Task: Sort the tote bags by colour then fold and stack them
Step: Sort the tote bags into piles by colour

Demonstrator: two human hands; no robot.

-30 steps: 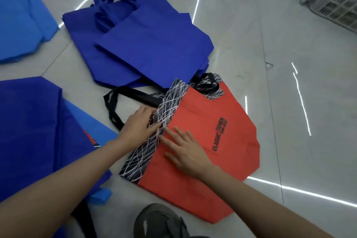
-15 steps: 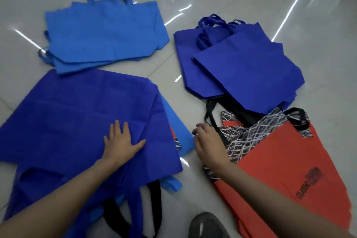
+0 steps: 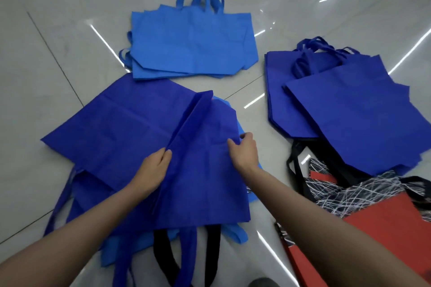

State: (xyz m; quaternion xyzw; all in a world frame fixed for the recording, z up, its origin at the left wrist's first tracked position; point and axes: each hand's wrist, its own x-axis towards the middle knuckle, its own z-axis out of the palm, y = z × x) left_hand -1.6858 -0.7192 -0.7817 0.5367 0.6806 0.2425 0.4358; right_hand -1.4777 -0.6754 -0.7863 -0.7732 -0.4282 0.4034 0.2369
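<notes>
A dark blue tote bag (image 3: 205,175) lies on top of the mixed pile in front of me. My left hand (image 3: 154,168) grips its raised left fold. My right hand (image 3: 245,150) pinches its right edge. Under it lie another dark blue bag (image 3: 112,128), a light blue bag (image 3: 233,233) and black handles (image 3: 163,256). A stack of light blue bags (image 3: 191,42) lies flat at the back. A stack of dark blue bags (image 3: 349,114) lies at the right. Red bags with a black-and-white line pattern (image 3: 384,223) lie at the lower right.
Everything lies on a glossy grey tiled floor (image 3: 58,42) with bright light reflections. A dark shoe tip (image 3: 263,283) shows at the bottom edge. Black handles (image 3: 296,161) of the red bags stick out under the dark blue stack.
Both hands left the red bag and moved left to the mixed pile. The left hand, flat on the dark blue bag before, now grips a fold; the right hand has taken its right edge.
</notes>
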